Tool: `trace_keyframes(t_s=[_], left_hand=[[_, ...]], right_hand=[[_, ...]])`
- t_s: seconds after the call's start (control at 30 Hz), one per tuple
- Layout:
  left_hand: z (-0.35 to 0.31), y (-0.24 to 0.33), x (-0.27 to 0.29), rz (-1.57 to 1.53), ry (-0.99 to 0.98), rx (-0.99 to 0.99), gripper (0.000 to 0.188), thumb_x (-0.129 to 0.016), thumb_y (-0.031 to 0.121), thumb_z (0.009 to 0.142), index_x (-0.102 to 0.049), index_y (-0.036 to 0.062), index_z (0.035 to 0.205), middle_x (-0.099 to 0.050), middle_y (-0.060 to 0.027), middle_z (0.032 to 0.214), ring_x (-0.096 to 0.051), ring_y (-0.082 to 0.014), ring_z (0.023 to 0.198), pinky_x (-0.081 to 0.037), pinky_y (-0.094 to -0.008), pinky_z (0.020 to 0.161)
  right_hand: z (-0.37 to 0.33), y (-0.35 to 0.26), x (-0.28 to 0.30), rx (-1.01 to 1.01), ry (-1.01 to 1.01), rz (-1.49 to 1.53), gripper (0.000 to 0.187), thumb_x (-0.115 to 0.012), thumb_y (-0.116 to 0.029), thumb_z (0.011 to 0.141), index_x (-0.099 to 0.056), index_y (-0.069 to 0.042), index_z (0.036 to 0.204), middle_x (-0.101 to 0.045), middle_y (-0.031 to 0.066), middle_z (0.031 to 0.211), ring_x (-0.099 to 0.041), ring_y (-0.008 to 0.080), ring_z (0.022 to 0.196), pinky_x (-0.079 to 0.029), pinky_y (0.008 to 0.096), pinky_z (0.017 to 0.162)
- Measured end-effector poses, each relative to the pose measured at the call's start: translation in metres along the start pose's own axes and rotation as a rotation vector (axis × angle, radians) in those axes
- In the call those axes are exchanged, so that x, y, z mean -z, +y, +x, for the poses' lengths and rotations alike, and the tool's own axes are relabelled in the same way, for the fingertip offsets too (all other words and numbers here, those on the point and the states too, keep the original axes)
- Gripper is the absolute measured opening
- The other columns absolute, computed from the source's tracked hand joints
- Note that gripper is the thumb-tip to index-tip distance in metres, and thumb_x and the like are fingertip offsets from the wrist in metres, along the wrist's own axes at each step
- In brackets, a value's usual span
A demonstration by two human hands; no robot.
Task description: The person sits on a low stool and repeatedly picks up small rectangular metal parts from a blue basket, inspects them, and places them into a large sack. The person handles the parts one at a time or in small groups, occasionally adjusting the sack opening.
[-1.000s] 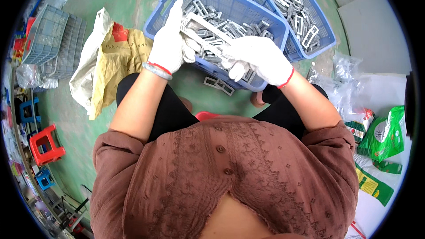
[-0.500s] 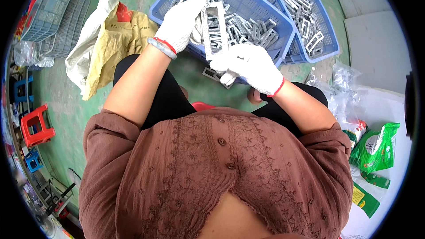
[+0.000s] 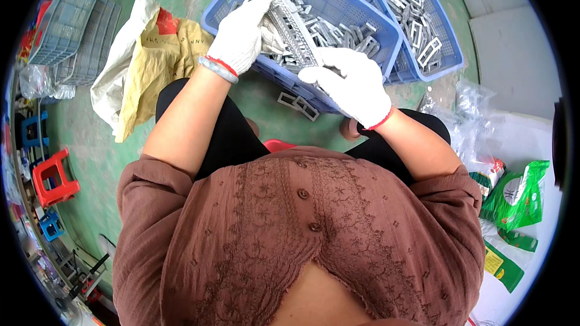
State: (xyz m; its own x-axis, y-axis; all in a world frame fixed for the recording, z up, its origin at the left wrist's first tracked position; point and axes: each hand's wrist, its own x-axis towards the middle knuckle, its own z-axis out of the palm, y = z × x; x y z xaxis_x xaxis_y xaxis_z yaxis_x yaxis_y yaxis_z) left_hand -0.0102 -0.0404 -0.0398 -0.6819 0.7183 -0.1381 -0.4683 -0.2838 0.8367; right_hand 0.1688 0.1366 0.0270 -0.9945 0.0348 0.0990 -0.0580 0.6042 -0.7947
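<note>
A long grey metal frame (image 3: 296,31) is held up over the near blue plastic basket (image 3: 356,6), tilted so that a ridged side shows. My left hand (image 3: 238,36), in a white knit glove, is closed on its upper end. At the lower end my gloved right hand (image 3: 357,87) pinches it between thumb and fingers, which partly hide that end. Beneath them, the basket contains many similar grey metal frames (image 3: 332,36). Another slotted metal frame (image 3: 298,105) lies on the green floor in front of the basket.
A second blue basket (image 3: 452,63) of metal frames adjoins on the right. Yellow and white sacks (image 3: 154,66) lie to the left, with stacked grey crates (image 3: 69,30) beyond. A red stool (image 3: 54,178) stands far left; clear plastic bags (image 3: 465,115) and green packages (image 3: 516,196) lie right.
The held frame has turned from showing its open face to showing its ridged side, and its lower end has swung right. My right hand has shifted slightly right with it.
</note>
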Motion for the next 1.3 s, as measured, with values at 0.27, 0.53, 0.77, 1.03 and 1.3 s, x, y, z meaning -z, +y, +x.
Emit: trace_keyframes(t_s=[0.27,0.53,0.77,1.03,1.3], left_hand=[[-0.016,0.012,-0.032,-0.137,0.062,0.077,0.048,-0.047,0.042,0.104,-0.064,-0.0007,0.118,-0.071,-0.0169,0.098,-0.070,-0.0253,0.083,-0.058,-0.0394,0.078],[-0.017,0.022,-0.046,-0.140,0.041,0.149,0.067,-0.044,0.059,0.099,-0.062,-0.0022,0.121,-0.068,-0.0171,0.106,-0.068,-0.0272,0.091,-0.055,-0.0429,0.084],[-0.015,0.017,-0.051,-0.302,0.037,0.100,0.061,-0.045,0.054,0.100,-0.061,-0.0015,0.120,-0.067,-0.0198,0.113,-0.066,-0.0318,0.103,-0.052,-0.0505,0.094],[-0.012,0.008,-0.051,-0.415,-0.002,0.098,0.063,-0.041,0.055,0.101,-0.059,-0.0010,0.125,-0.065,-0.0185,0.112,-0.064,-0.0325,0.100,-0.051,-0.0495,0.094],[-0.015,0.000,-0.059,-0.533,0.020,0.234,0.064,-0.050,0.059,0.097,-0.058,0.0012,0.124,-0.064,-0.0204,0.113,-0.063,-0.0373,0.104,-0.050,-0.0536,0.097]], right_hand=[[0.003,0.009,0.003,0.361,0.241,-0.378,0.032,-0.074,-0.027,0.083,-0.072,-0.007,0.107,-0.069,0.0080,0.082,-0.067,0.0259,0.069,-0.053,0.0347,0.059],[0.006,0.011,0.005,0.452,0.285,-0.418,0.032,-0.072,-0.023,0.083,-0.070,-0.008,0.111,-0.069,0.0078,0.085,-0.067,0.0260,0.071,-0.053,0.0341,0.061],[0.006,0.003,0.011,0.515,0.294,-0.470,0.040,-0.081,-0.016,0.074,-0.072,-0.010,0.112,-0.072,0.0111,0.094,-0.070,0.0280,0.080,-0.056,0.0347,0.071],[0.007,0.007,0.011,0.592,0.298,-0.549,0.041,-0.073,-0.021,0.078,-0.069,-0.011,0.118,-0.069,0.0070,0.096,-0.067,0.0266,0.082,-0.052,0.0367,0.069],[0.030,0.010,0.017,0.218,0.001,0.048,0.036,-0.068,-0.033,0.087,-0.073,-0.010,0.114,-0.072,0.0121,0.102,-0.070,0.0262,0.088,-0.054,0.0339,0.079]])
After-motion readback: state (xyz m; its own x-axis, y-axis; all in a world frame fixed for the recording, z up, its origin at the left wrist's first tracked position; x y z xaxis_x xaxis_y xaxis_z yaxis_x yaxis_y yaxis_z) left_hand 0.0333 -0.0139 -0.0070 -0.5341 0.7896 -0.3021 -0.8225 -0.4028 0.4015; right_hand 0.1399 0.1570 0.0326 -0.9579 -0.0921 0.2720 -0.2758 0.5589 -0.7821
